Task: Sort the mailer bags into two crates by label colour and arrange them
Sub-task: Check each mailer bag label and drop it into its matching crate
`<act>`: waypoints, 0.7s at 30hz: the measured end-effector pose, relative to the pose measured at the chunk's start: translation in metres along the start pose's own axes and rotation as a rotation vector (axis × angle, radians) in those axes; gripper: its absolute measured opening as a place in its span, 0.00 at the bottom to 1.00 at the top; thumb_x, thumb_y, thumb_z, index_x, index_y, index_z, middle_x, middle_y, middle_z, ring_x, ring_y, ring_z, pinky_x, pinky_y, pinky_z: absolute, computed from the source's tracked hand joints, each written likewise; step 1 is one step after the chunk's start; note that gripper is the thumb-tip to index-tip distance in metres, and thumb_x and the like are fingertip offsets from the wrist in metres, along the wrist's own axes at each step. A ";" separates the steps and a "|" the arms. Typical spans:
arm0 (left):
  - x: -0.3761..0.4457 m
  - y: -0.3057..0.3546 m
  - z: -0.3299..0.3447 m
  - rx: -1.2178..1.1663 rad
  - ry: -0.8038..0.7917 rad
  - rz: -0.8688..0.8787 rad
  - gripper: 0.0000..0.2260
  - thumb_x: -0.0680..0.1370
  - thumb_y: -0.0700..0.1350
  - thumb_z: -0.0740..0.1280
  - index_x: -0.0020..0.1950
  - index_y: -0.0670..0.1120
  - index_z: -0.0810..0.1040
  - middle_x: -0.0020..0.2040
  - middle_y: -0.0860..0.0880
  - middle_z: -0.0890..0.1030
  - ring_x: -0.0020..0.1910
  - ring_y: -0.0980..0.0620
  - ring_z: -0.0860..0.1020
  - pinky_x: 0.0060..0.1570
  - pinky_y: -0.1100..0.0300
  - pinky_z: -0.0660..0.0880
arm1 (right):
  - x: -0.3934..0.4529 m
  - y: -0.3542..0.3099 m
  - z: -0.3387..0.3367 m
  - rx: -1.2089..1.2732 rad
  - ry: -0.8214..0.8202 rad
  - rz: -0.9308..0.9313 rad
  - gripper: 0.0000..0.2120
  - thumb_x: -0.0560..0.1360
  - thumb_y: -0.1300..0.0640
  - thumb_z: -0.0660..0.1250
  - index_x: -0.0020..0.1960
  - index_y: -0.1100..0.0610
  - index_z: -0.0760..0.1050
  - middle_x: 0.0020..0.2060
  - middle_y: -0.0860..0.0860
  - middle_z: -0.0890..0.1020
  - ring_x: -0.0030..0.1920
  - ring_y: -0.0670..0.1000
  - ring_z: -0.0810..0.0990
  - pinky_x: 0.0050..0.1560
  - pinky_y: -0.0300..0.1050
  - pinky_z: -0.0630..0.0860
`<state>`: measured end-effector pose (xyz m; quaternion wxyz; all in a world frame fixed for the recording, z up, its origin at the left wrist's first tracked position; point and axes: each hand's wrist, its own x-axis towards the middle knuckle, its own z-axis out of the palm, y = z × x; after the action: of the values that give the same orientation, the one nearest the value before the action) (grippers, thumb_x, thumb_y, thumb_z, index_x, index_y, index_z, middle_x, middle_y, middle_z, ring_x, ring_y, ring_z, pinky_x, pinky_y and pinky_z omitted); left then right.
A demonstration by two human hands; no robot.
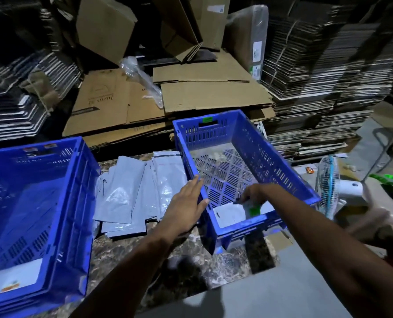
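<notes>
Two blue crates stand on a marble table. The left crate (60, 203) holds a grey mailer with an orange label (13, 283) at its near corner. Inside the right crate (271, 161), a grey mailer with a green label (234, 213) lies at the near end. My right hand (254, 195) reaches into that crate and pinches the mailer near its green label. My left hand (186, 207) hovers with straight fingers beside the right crate's left wall, holding nothing. Between the crates lies a pile of grey mailers (135, 191).
Flattened cardboard boxes (191, 92) and tall stacks of folded cartons (324, 83) fill the space behind the table. A small white fan (328, 187) stands right of the right crate. Another person's blurred hand (370, 221) is at the right edge.
</notes>
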<state>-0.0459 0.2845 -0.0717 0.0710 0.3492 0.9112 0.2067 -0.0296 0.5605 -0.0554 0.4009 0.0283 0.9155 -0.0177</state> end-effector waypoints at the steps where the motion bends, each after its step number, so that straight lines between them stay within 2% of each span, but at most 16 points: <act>1: 0.000 0.000 0.001 -0.006 0.003 0.004 0.30 0.83 0.61 0.52 0.82 0.51 0.48 0.82 0.54 0.45 0.80 0.53 0.50 0.75 0.48 0.60 | 0.005 0.000 0.007 -0.036 -0.033 0.012 0.23 0.82 0.60 0.61 0.76 0.55 0.67 0.74 0.52 0.70 0.67 0.52 0.73 0.62 0.43 0.69; 4: -0.005 -0.007 -0.002 -0.013 0.049 0.020 0.30 0.83 0.62 0.54 0.82 0.52 0.51 0.82 0.54 0.50 0.79 0.53 0.53 0.75 0.50 0.60 | 0.011 0.002 0.013 -0.056 0.009 0.029 0.26 0.81 0.65 0.59 0.78 0.54 0.63 0.76 0.54 0.67 0.71 0.56 0.70 0.68 0.46 0.67; 6: -0.015 -0.021 -0.005 -0.019 0.124 -0.016 0.29 0.82 0.60 0.58 0.80 0.51 0.56 0.79 0.52 0.60 0.76 0.52 0.60 0.72 0.53 0.64 | 0.004 0.004 0.006 0.038 0.135 0.034 0.27 0.81 0.66 0.59 0.78 0.50 0.64 0.76 0.54 0.66 0.71 0.56 0.70 0.64 0.44 0.68; 7: -0.022 -0.031 -0.008 -0.046 0.169 -0.063 0.27 0.82 0.57 0.60 0.79 0.51 0.60 0.77 0.51 0.65 0.74 0.52 0.64 0.70 0.55 0.66 | -0.002 0.004 0.001 0.105 0.219 0.054 0.29 0.80 0.68 0.59 0.77 0.48 0.65 0.76 0.55 0.67 0.70 0.57 0.72 0.59 0.43 0.71; 9: -0.035 -0.058 -0.014 -0.101 0.268 -0.194 0.24 0.81 0.52 0.64 0.75 0.50 0.66 0.71 0.50 0.72 0.69 0.51 0.68 0.65 0.57 0.67 | -0.022 -0.001 -0.007 0.219 0.428 0.104 0.29 0.78 0.68 0.59 0.75 0.46 0.69 0.74 0.59 0.70 0.60 0.58 0.79 0.47 0.44 0.76; 10: -0.041 -0.073 -0.019 -0.115 0.309 -0.271 0.22 0.80 0.49 0.65 0.74 0.49 0.68 0.69 0.49 0.74 0.68 0.50 0.69 0.64 0.56 0.68 | -0.032 -0.008 -0.009 0.281 0.573 0.101 0.27 0.79 0.67 0.59 0.72 0.46 0.72 0.71 0.59 0.73 0.55 0.58 0.81 0.45 0.46 0.78; 11: -0.046 -0.090 -0.025 -0.117 0.346 -0.344 0.20 0.80 0.47 0.65 0.72 0.47 0.70 0.67 0.47 0.75 0.67 0.48 0.70 0.64 0.55 0.69 | -0.042 -0.016 -0.008 0.362 0.747 0.072 0.23 0.79 0.65 0.61 0.69 0.46 0.75 0.68 0.57 0.77 0.53 0.57 0.82 0.46 0.47 0.79; 13: -0.052 -0.122 -0.036 -0.113 0.437 -0.465 0.18 0.79 0.44 0.65 0.69 0.45 0.73 0.65 0.45 0.76 0.65 0.47 0.71 0.64 0.55 0.69 | -0.061 -0.044 0.002 0.588 1.075 -0.054 0.17 0.78 0.64 0.65 0.63 0.49 0.81 0.59 0.52 0.82 0.51 0.53 0.82 0.49 0.42 0.76; 14: -0.055 -0.137 -0.044 -0.117 0.482 -0.520 0.17 0.79 0.43 0.65 0.69 0.44 0.74 0.64 0.44 0.77 0.64 0.46 0.72 0.63 0.55 0.70 | -0.071 -0.066 0.007 0.704 1.180 -0.121 0.16 0.78 0.65 0.66 0.60 0.51 0.82 0.54 0.49 0.82 0.49 0.49 0.81 0.49 0.40 0.75; 16: -0.056 -0.160 -0.056 -0.126 0.494 -0.644 0.18 0.80 0.43 0.65 0.69 0.41 0.73 0.65 0.41 0.77 0.64 0.41 0.72 0.62 0.50 0.71 | -0.083 -0.113 0.018 0.863 1.244 -0.252 0.15 0.77 0.67 0.67 0.55 0.50 0.83 0.49 0.43 0.82 0.44 0.40 0.79 0.47 0.33 0.75; 19: -0.056 -0.180 -0.067 -0.195 0.312 -0.837 0.23 0.80 0.46 0.66 0.72 0.40 0.67 0.67 0.36 0.74 0.64 0.35 0.74 0.57 0.46 0.74 | -0.082 -0.173 0.036 0.976 1.144 -0.409 0.15 0.76 0.66 0.68 0.54 0.48 0.83 0.48 0.42 0.84 0.44 0.40 0.81 0.44 0.31 0.76; 21: -0.058 -0.183 -0.070 -0.173 0.210 -0.875 0.23 0.80 0.47 0.68 0.71 0.40 0.67 0.66 0.37 0.76 0.61 0.36 0.76 0.52 0.48 0.76 | -0.083 -0.197 0.045 0.996 1.074 -0.422 0.13 0.78 0.64 0.67 0.57 0.49 0.82 0.51 0.42 0.83 0.48 0.40 0.81 0.44 0.31 0.75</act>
<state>-0.1326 0.1007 -0.0874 0.0880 -0.0987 0.9546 0.2670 0.0465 0.3579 -0.0230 -0.1715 0.0351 0.8547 -0.4887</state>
